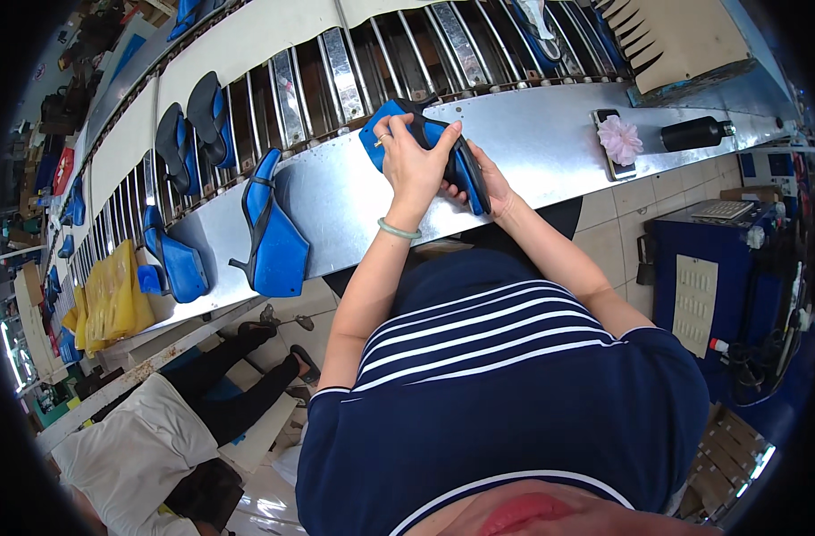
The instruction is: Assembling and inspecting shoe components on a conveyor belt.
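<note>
Above the metal ledge, my left hand (415, 168) and my right hand (492, 186) grip one blue shoe last (385, 125) fitted with black sandal parts. The left fingers lie across its top, thumb stretched along the black edge. From the right side, the other hand closes round it, with some fingertips showing underneath. My palms hide much of the middle. A second blue last with a black strap (266, 228) rests on the ledge to the left, and another blue last (177, 259) lies beyond it.
A slatted metal roller conveyor (336, 76) runs behind the ledge (354, 179), carrying black-soled lasts (213, 121). To the right lie a phone with a pink flower (618, 141) and a black bottle (696, 133). Yellow sheets (117, 299) hang at left, near a person in a white shirt (144, 438).
</note>
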A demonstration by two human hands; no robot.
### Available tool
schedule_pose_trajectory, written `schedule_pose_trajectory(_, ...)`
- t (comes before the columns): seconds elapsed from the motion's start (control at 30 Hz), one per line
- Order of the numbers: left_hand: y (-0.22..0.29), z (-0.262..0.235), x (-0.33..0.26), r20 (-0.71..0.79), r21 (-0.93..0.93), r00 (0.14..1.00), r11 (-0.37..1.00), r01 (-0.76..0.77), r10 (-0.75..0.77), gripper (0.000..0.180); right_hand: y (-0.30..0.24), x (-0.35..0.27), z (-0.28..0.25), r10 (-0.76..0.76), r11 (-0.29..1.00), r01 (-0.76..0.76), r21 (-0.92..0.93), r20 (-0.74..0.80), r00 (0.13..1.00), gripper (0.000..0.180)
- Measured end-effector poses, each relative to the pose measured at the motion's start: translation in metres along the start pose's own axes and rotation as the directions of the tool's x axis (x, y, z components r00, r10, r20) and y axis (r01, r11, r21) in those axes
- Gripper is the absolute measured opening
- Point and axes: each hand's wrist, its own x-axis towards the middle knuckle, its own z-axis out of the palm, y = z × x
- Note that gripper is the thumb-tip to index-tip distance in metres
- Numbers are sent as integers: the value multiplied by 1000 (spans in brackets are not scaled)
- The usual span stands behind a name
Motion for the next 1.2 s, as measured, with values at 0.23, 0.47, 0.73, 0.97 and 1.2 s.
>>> schedule_pose_trajectory(0.23,26,3,16,-21,-4,999,1000,-28,28,54,-4,-4,28,-56,992,48,116,69,996,53)
schedule_pose_trajectory(0.47,37,1,35,-222,27,781,804,-593,584,30,-4,-10,49,-45,982,43,186,5,999,54)
schedule_pose_trajectory(0.73,24,8,40,122,-509,922,821,-259,366,51,-19,-18,73,-3,1000,4,31,-31,1000,66)
schedule_pose_trajectory(0.97,10,-1,61,11,-719,980,683,-130,197,60,-34,-6,101,153,985,-144,-92,107,982,78)
schedule_pose_trajectory(1.2,-4,-31,82,-98,-835,993,538,-115,61,68,-30,15,133,166,946,-133,-295,87,982,87)
